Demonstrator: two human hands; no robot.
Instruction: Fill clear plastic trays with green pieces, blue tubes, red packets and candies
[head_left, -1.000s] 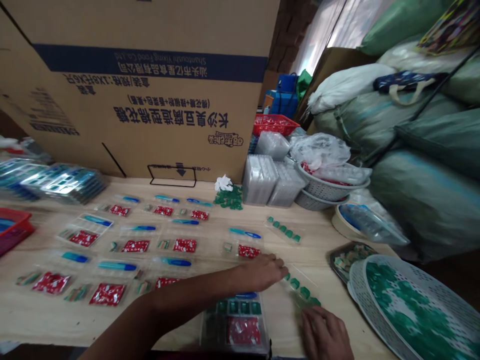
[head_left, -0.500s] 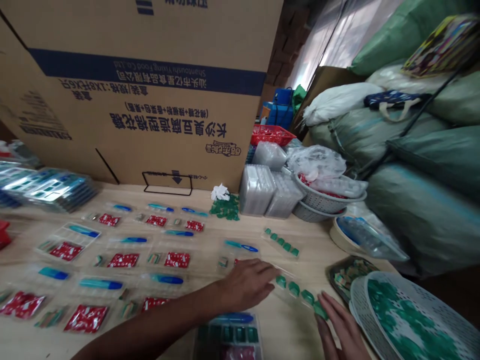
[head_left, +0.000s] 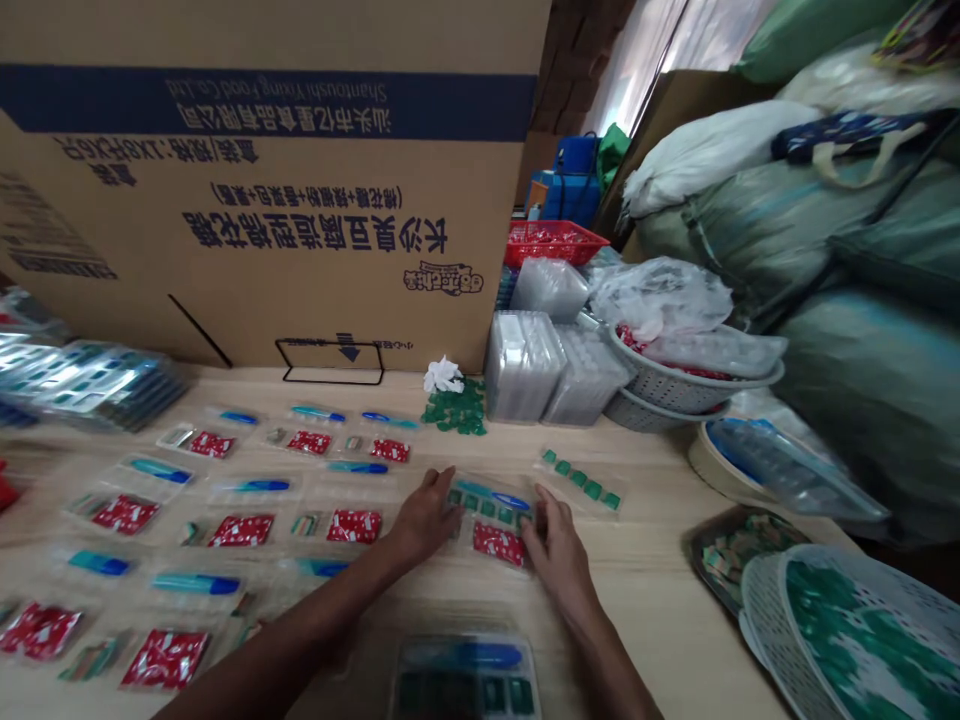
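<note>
My left hand (head_left: 426, 522) grips the left edge of a clear plastic tray (head_left: 463, 528); its fingers are bent around that side. On the opposite edge, my right hand (head_left: 553, 540) holds the tray with thumb and fingers. The tray contains a row of green blocks (head_left: 480, 505), a blue pen-like item (head_left: 508, 499) above them and a red patterned packet (head_left: 499, 543) below. Behind my right hand lies a clear strip with several green blocks (head_left: 583, 477). Near the front edge of view rests another filled tray (head_left: 465, 690), partly cut off.
Several trays with red packets (head_left: 240, 531) and blue items cover the left side. A large cardboard box (head_left: 315, 190) stands behind. To the right are stacked clear trays (head_left: 523, 368), grey baskets (head_left: 667, 385), a dark tray of small pieces (head_left: 739, 550) and a white basket of green blocks (head_left: 862, 630).
Both hands have moved, the right one leftward, to the tray near the middle. The strip of green blocks held between them now sits inside that tray.
</note>
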